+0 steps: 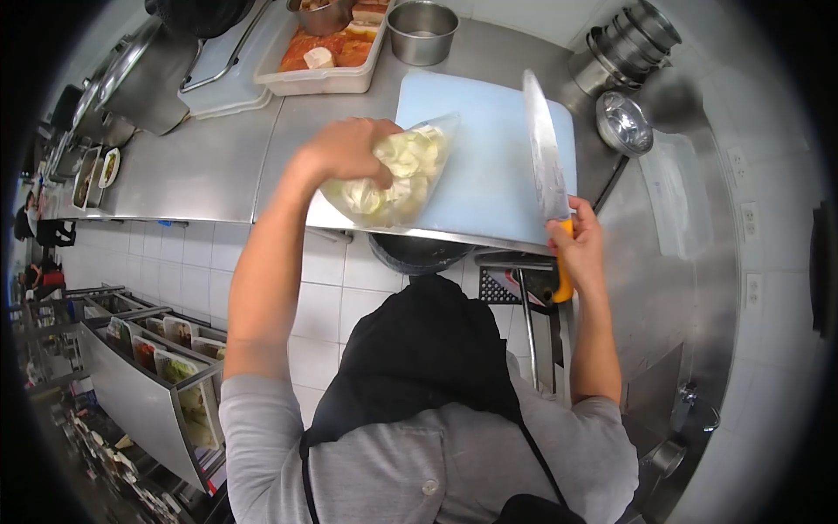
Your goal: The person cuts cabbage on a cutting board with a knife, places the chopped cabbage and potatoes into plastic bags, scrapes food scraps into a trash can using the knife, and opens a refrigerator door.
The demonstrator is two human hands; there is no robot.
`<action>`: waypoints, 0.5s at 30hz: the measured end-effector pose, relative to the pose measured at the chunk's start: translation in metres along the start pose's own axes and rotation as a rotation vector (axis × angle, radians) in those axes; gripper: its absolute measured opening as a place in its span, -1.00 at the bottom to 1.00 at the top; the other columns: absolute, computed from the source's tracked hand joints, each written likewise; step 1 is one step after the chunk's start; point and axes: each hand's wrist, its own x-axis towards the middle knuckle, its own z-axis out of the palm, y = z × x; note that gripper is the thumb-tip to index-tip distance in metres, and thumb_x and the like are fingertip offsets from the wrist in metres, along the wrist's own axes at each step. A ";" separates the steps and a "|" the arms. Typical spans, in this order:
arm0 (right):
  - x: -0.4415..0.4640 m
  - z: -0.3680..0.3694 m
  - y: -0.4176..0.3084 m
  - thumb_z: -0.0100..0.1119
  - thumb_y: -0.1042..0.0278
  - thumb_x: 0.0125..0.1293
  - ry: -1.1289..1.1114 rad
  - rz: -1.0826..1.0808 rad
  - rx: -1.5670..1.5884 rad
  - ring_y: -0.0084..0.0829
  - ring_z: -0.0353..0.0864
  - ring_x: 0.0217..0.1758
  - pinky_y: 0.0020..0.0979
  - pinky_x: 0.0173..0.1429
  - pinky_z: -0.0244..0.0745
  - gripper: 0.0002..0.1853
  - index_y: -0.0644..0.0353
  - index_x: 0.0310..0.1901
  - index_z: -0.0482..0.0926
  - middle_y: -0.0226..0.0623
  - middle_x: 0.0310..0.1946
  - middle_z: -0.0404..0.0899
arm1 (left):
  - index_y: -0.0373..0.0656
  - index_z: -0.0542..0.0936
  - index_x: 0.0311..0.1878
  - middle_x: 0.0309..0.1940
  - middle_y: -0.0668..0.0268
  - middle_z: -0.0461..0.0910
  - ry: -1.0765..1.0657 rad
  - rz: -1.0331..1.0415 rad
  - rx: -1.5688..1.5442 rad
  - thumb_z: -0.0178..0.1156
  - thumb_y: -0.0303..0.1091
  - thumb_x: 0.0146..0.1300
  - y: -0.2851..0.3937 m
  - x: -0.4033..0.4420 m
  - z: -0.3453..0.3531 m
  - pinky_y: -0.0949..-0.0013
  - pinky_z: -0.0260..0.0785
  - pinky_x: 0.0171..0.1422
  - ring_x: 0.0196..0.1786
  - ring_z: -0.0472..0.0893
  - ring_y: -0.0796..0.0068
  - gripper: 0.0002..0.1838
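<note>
My left hand [349, 153] is wrapped over a clear plastic bag [401, 179] filled with pale, cut pieces. The bag rests at the left edge of a light blue cutting board [489, 131], partly over the steel counter. In my right hand [580, 240] is a large knife [546, 157] with an orange handle. Its blade points away from me, above the right part of the board.
Behind the board stand a steel pot [422, 33] and a white tub [323, 83] of orange-red food. Stacked steel pots [624, 48] and a foil-covered bowl [624, 124] are at the right. A black bin [419, 253] sits below the counter edge.
</note>
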 end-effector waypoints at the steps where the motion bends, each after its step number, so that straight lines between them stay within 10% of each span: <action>1: -0.002 0.013 0.003 0.24 0.50 0.40 -0.078 0.063 0.101 -0.60 0.59 -0.48 -0.52 -0.38 0.56 -0.60 0.13 0.23 0.44 -0.24 -0.27 0.72 | -0.01 0.51 0.40 0.15 0.07 0.66 -0.054 -0.005 -0.074 0.47 -0.16 -0.26 -0.010 0.005 0.001 0.23 0.50 0.25 0.21 0.63 0.18 -0.04; 7: 0.002 0.075 0.002 0.21 0.44 0.46 -0.233 0.208 0.527 -0.60 0.54 -0.54 -0.50 -0.46 0.56 -0.50 0.11 0.35 0.28 -0.20 -0.33 0.65 | -0.25 0.39 0.47 0.15 0.22 0.62 -0.041 0.014 -0.855 0.34 -0.41 -0.06 -0.102 0.005 0.035 0.34 0.48 0.27 0.08 0.65 0.33 -0.12; 15: 0.004 0.100 0.016 0.14 0.16 0.54 -0.214 0.113 0.161 -0.68 0.44 -0.60 -0.59 -0.56 0.41 -0.60 0.07 0.29 0.35 -0.42 -0.43 0.53 | -0.25 0.53 0.29 -0.03 0.20 0.66 -0.107 -0.101 -1.271 0.30 -0.39 -0.05 -0.118 -0.074 0.083 0.39 0.52 0.15 0.01 0.64 0.42 -0.30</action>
